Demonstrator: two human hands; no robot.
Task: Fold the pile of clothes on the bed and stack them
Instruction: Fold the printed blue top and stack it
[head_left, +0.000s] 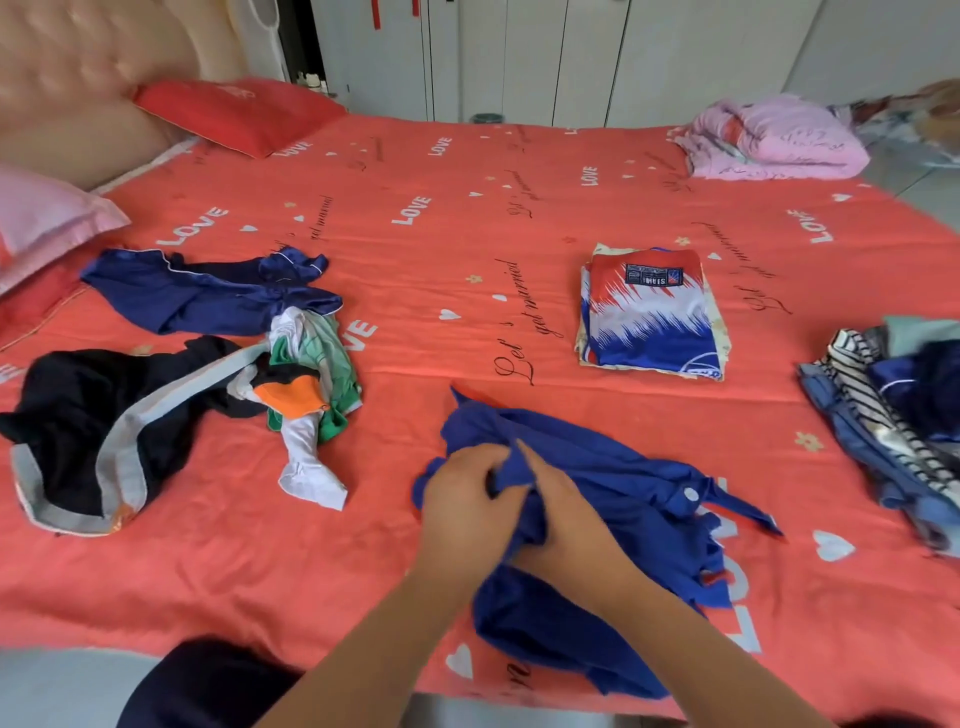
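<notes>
Clothes pile (171, 374): far left of the bed (467, 208), black, navy, green-white, all crumpled, plenty left!
Left hand (462, 499): pinching bunched blue cloth.
Right hand (566, 514): gripping the same bunch.
Blue shirt (639, 514): near edge, rumpled, fold barely begun, I'd say.
Folded stack (649, 317): neat, done.
Striped heap (883, 415): right edge, loosely layered; can't tell if folded.

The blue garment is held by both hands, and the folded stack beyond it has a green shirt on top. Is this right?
Not quite. In the head view the left hand and right hand hold the blue garment, but the folded stack beyond it has a red, white and blue jersey on top.
</notes>
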